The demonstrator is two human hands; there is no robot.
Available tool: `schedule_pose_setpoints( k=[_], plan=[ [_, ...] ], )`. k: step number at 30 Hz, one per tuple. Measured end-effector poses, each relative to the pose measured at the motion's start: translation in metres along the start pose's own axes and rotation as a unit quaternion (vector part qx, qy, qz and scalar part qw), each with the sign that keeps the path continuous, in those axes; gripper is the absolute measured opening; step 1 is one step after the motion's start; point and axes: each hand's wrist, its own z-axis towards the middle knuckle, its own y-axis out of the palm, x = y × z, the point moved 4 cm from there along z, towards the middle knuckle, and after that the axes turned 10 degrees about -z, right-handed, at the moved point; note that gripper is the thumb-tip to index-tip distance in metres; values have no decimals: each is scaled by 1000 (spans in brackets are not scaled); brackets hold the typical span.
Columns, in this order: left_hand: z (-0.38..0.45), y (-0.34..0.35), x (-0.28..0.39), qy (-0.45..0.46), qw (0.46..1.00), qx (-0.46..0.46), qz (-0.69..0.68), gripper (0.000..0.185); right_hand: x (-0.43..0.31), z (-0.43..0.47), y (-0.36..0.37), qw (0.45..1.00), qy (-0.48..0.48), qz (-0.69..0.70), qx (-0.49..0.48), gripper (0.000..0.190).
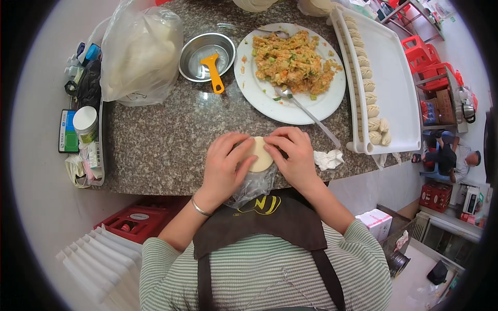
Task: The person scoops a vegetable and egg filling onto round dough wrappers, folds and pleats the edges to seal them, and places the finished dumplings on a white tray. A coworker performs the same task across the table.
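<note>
A round, flat dough wrapper (260, 156) is held between my two hands near the front edge of the granite counter. My left hand (230, 159) pinches its left side, and my right hand (290, 153) grips the right rim with fingertips. Under the wrapper lies crumpled clear plastic (255, 186). Beyond my hands is a white plate (256, 103) of chopped filling (295, 64), with one metal spoon (311, 114) resting over the near rim and another (249, 27) at the far side. Pleated dumplings (369, 97) stand in rows along the left of a white tray (395, 85).
A steel bowl (188, 72) holds an orange-handled brush (214, 74). Dough in a plastic bag (140, 58) sits at the left, beside a basket (102, 155) of small items. Crumpled tissue (328, 159) lies right of my hands. A person (461, 157) sits at the far right.
</note>
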Motion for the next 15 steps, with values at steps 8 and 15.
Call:
schedule_pose_setpoints(
  k=[8, 15],
  plan=[
    [-5, 1, -4, -35, 993, 26, -112, 39, -2, 7, 5, 1000, -22, 14, -6, 17],
    [-3, -7, -4, -71, 985, 67, -142, 40, -8, 14, 2, 995, -91, 31, -23, 18]
  ],
)
